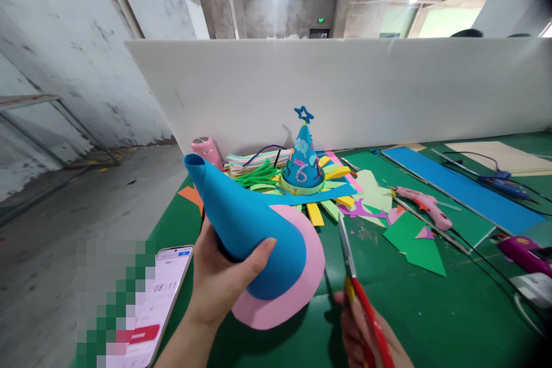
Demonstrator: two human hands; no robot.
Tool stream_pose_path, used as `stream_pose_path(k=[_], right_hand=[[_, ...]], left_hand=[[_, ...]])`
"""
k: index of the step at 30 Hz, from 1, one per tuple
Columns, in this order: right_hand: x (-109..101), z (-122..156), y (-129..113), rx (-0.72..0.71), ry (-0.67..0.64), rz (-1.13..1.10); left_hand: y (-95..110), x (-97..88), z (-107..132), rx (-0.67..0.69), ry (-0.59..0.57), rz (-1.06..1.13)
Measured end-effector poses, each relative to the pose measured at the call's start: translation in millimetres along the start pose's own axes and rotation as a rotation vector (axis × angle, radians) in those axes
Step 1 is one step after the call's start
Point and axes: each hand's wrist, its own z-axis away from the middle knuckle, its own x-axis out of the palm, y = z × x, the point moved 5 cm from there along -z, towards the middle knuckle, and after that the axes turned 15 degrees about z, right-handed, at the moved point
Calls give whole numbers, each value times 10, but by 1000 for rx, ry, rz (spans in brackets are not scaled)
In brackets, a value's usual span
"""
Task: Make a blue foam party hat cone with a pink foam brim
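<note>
My left hand (233, 270) is wrapped round a blue foam cone (254, 224), thumb across its front. The cone tilts with its open narrow tip up and to the left. A pink round sheet (317, 276) lies against the cone's wide end and sticks out around it as a rim; whether the two are joined I cannot tell. At the lower right my right hand (357, 328) grips red-handled scissors (348, 250), blades pointing up and looking closed. Part of that hand is hidden behind the handles.
Behind stands a decorated blue party hat (302, 164) with a star. Green pipe cleaners (263, 175), a pink glue gun (425, 207) with a cord, green foam scraps (418, 244) and a long blue sheet (457, 184) lie on the table. A phone (170, 282) lies left; a white partition (345, 92) closes the back.
</note>
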Motion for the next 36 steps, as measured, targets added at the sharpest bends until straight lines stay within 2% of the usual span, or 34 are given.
stream_pose_path(k=[2,4,6,8,10,12,15,19,22,24,26,28,29,31,33,36], right_hand=[[-236,-46,-113,-78,50,118],[-513,-82,-266,-229,144,301],[-756,-102,-405,-360,217,615],[-949,-117,-496,-416,278,1009],[-1110,-122,-561,-447,351,1310],[-1233,-125,-610,-478,419,1508],[-1365,-148,-665,-534,483,1685],[-1423,-181,-745,-656,490,1867],[-1244,-134,-794,-764,509,1984],[-955,-75,-788,-846,502,1980],[-532,-41,-703,-958,336,1939],[-87,-60,-550,-1034,86,1963],[91,-95,-472,-1022,-17,1987],[339,-166,-372,-1031,-114,1999],[431,-220,-314,-1029,-153,2003],[315,-174,-264,-1036,-151,2040]], left_hand=[[-112,-73,-32,-82,-110,40],[-203,-141,-49,-160,-225,36],[-270,-206,-55,-225,-300,23],[-327,-262,-54,-280,-332,15],[-386,-306,-44,-324,-345,4],[-444,-334,-27,-348,-363,-15],[-512,-344,-3,-355,-411,-21],[-553,-317,-1,-320,-491,-24],[-596,-289,-9,-280,-559,-72],[-640,-277,-10,-263,-594,-84],[-677,-284,-12,-243,-605,-72],[-701,-313,-12,-234,-604,-47],[-704,-340,-13,-228,-594,-33],[-685,-411,-15,-198,-564,2],[-641,-483,-11,-142,-532,27],[-591,-532,21,-78,-499,-2]])
